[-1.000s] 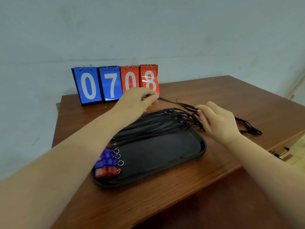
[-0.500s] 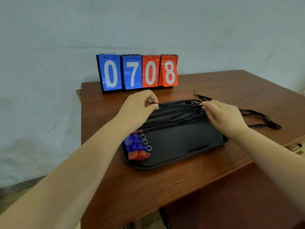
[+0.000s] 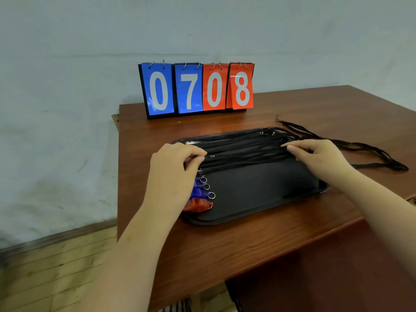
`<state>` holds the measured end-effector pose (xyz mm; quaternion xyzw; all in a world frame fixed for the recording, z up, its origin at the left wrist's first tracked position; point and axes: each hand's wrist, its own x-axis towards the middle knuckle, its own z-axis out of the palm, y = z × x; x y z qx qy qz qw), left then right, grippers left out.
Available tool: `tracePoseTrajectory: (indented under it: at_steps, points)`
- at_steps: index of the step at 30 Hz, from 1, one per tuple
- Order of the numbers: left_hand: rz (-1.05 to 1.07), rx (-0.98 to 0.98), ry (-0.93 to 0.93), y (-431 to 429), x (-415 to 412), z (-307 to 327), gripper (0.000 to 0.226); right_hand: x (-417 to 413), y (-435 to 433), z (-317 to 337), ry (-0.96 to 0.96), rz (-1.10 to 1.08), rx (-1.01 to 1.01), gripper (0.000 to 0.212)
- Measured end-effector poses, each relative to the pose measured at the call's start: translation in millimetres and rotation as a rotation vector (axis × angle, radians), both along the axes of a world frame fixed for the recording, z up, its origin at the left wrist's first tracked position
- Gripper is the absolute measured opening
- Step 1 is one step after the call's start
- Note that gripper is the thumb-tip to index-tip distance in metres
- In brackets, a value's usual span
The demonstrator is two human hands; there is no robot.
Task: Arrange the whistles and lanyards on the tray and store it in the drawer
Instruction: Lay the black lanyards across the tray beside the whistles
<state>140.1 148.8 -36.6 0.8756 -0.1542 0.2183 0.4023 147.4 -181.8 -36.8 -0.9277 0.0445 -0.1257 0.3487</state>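
Head view: brown wooden table [image 3: 281, 239], pale wall [image 3: 67, 86], plank floor [image 3: 56, 266].

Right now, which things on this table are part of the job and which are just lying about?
Job: black plastic tray; black cord lanyards, some trailing off it; blue and red plastic whistles; left hand; right hand.
Lying about: blue-and-red flip scoreboard.

A brown wooden table [image 3: 258, 239] stands against a pale blue-grey wall [image 3: 67, 86], over light wood-plank flooring [image 3: 56, 278].
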Motion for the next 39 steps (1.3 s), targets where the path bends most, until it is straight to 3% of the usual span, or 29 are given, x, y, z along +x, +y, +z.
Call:
tracePoseTrajectory:
  at_steps: [4,11,19,39]
  points:
    - [0.009,0.012,-0.037,-1,-5,-14,0.020,-5,-10,-10,0.002,-0.013,-0.010,0.022]
    - [0.013,0.059,0.014,5,-3,-21,0.019,-8,-23,-22,-0.194,-0.124,-0.012,0.020]
    - [-0.001,0.143,0.066,3,-4,-22,0.018,-10,-27,-36,-0.307,-0.299,0.130,0.010]
    - [-0.062,0.308,0.015,3,3,-33,0.025,-10,-28,-36,-0.290,-0.372,0.246,0.006]
